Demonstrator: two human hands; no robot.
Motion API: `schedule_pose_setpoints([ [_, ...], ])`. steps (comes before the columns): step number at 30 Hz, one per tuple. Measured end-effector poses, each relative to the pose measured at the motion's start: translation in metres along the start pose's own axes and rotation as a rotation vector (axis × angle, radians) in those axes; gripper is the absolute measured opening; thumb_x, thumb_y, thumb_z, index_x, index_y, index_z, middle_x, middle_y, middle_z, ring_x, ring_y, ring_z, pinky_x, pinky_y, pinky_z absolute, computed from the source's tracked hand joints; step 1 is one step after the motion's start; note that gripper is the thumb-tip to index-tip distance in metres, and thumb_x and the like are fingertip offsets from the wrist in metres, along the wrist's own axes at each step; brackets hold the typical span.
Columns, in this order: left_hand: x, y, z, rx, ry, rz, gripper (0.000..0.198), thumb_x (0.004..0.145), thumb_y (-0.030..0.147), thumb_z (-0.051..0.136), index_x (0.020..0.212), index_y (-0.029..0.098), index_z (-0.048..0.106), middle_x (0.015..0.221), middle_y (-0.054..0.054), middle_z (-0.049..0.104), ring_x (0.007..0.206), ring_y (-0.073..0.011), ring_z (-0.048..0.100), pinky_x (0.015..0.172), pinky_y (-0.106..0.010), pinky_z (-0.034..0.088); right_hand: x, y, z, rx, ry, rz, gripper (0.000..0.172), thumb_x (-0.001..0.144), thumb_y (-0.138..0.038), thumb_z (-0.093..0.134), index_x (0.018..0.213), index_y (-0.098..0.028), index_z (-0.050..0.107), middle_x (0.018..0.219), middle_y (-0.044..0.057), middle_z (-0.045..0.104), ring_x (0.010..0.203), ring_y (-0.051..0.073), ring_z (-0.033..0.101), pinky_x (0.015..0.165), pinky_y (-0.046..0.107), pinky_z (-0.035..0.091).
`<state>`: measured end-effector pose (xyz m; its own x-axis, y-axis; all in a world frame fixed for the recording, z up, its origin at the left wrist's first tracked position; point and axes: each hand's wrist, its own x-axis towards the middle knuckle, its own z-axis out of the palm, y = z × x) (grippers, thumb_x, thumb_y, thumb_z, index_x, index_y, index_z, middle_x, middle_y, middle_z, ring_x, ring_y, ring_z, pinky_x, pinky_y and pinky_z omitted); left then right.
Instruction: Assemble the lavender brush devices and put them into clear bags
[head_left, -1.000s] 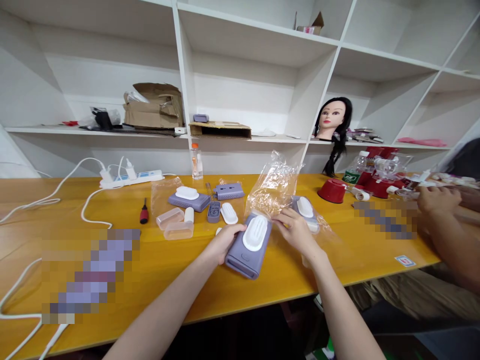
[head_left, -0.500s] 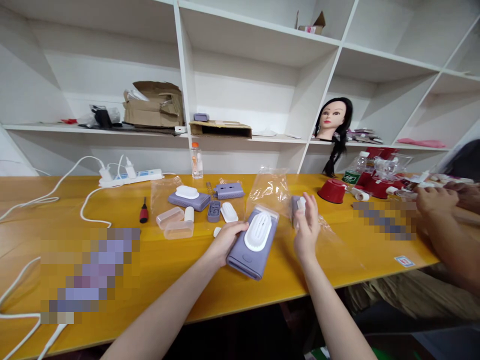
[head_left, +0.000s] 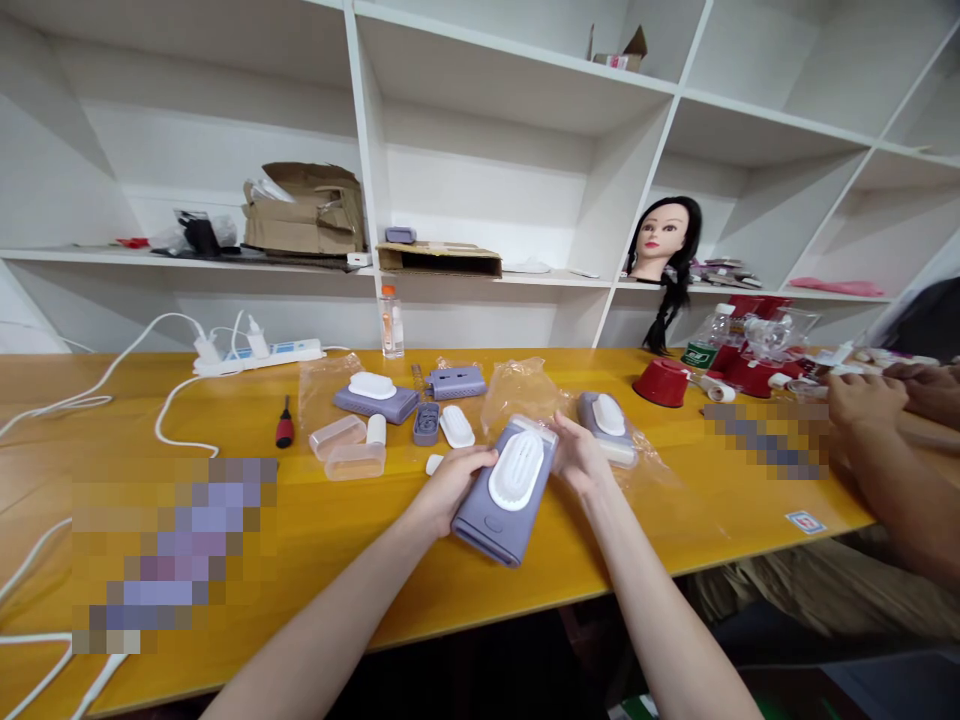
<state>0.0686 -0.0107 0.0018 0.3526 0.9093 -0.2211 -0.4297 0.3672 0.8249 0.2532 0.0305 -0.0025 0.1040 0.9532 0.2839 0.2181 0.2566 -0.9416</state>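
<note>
My left hand (head_left: 448,492) is closed around the left side of a purple-grey plastic case (head_left: 491,541), held tilted above the table. On its face sits a white ribbed oval piece (head_left: 517,470), and a small oval button lies below that. My right hand (head_left: 583,462) is at the upper right edge of the case, fingers apart; whether they touch it I cannot tell. Just beyond lies a second purple-grey case (head_left: 591,414) with a white oval piece (head_left: 609,415). A clear plastic bag (head_left: 517,392) lies behind the held case.
Left of my hands are another case (head_left: 397,408), a loose white oval part (head_left: 457,427), clear covers (head_left: 355,461) and a screwdriver (head_left: 284,425). A power strip (head_left: 292,355), a bottle (head_left: 391,325) and red cups (head_left: 660,383) stand farther back. A co-worker's arm (head_left: 892,470) rests at right.
My right hand has moved left, away from the second case, to the edge of the held one. That second case now shows on the table. My left hand keeps its hold.
</note>
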Motion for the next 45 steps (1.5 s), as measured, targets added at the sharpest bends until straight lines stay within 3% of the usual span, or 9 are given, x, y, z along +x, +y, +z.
schedule_pose_setpoints([
  [7,0.001,-0.003,-0.001,-0.004,0.005,-0.028,0.004,0.065,0.015,0.060,0.067,0.014,0.057,0.051,0.001,0.058,0.044,-0.0108,0.052,0.045,-0.021,0.038,-0.001,0.007,-0.002,0.331,-0.020,0.198,0.050,0.084,-0.052,0.021,0.095,-0.019,0.057,0.082,0.013,0.069,0.074,0.028,0.065,0.063,0.041,0.048],
  [12,0.001,-0.002,-0.001,-0.020,0.031,-0.001,0.009,0.063,0.015,0.060,0.071,0.015,0.055,0.054,0.001,0.059,0.047,-0.0110,0.053,0.047,-0.021,0.040,-0.007,-0.003,-0.001,0.592,-0.035,0.320,0.050,0.079,-0.061,0.031,0.091,-0.020,0.057,0.084,0.011,0.069,0.069,0.025,0.064,0.056,0.035,0.046],
  [16,0.001,0.000,-0.001,-0.026,0.016,0.010,0.013,0.062,0.017,0.061,0.074,0.014,0.056,0.056,0.001,0.060,0.049,-0.0115,0.055,0.048,-0.021,0.041,-0.015,-0.014,0.000,0.676,0.110,0.323,0.029,0.063,-0.032,0.057,0.091,-0.025,0.057,0.090,0.002,0.067,0.061,0.016,0.060,0.054,0.028,0.045],
  [20,0.002,-0.001,-0.002,-0.020,0.024,0.011,0.015,0.063,0.016,0.060,0.078,0.014,0.058,0.058,0.000,0.062,0.050,-0.0115,0.056,0.049,-0.021,0.042,-0.018,-0.014,-0.003,0.381,0.235,0.132,0.056,0.050,-0.014,0.055,0.104,-0.031,0.058,0.100,0.000,0.064,0.064,0.013,0.056,0.058,0.027,0.042],
  [24,0.002,-0.001,-0.001,-0.003,0.010,0.010,0.010,0.062,0.015,0.060,0.071,0.013,0.058,0.053,0.001,0.059,0.045,-0.0101,0.052,0.045,-0.020,0.039,-0.013,-0.003,-0.008,-0.063,0.273,-0.006,0.030,0.050,-0.015,0.057,0.078,-0.018,0.068,0.081,0.005,0.068,0.060,0.016,0.052,0.059,0.029,0.037],
  [27,0.001,-0.002,-0.001,0.015,-0.004,0.007,0.008,0.062,0.016,0.061,0.069,0.014,0.058,0.051,0.002,0.058,0.044,-0.0098,0.051,0.044,-0.020,0.038,-0.009,0.005,-0.010,-0.110,0.346,-0.017,0.007,0.052,-0.019,0.062,0.057,-0.017,0.064,0.060,0.003,0.062,0.054,0.016,0.045,0.060,0.030,0.034],
  [29,0.001,-0.003,-0.002,0.028,-0.013,0.004,0.010,0.062,0.017,0.062,0.071,0.013,0.059,0.054,0.001,0.059,0.046,-0.0101,0.052,0.045,-0.020,0.039,-0.008,0.007,-0.009,-0.095,0.380,-0.038,0.006,0.054,-0.022,0.065,0.053,-0.018,0.061,0.056,0.001,0.058,0.054,0.015,0.043,0.061,0.030,0.033],
  [37,0.006,-0.007,-0.004,0.044,-0.028,-0.020,0.013,0.062,0.017,0.063,0.073,0.013,0.059,0.054,0.001,0.059,0.047,-0.0118,0.054,0.047,-0.022,0.041,-0.017,0.002,0.002,0.236,0.349,-0.016,0.019,0.061,-0.035,0.066,0.069,-0.021,0.055,0.073,-0.002,0.059,0.071,0.016,0.057,0.063,0.026,0.040],
  [45,0.006,-0.006,-0.006,-0.010,-0.007,-0.025,0.012,0.067,0.022,0.061,0.075,0.014,0.059,0.057,-0.001,0.062,0.049,-0.0134,0.056,0.048,-0.024,0.042,-0.030,-0.014,0.005,0.713,0.134,0.262,0.025,0.058,-0.035,0.067,0.067,-0.021,0.050,0.087,0.001,0.068,0.061,0.016,0.062,0.051,0.027,0.047],
])
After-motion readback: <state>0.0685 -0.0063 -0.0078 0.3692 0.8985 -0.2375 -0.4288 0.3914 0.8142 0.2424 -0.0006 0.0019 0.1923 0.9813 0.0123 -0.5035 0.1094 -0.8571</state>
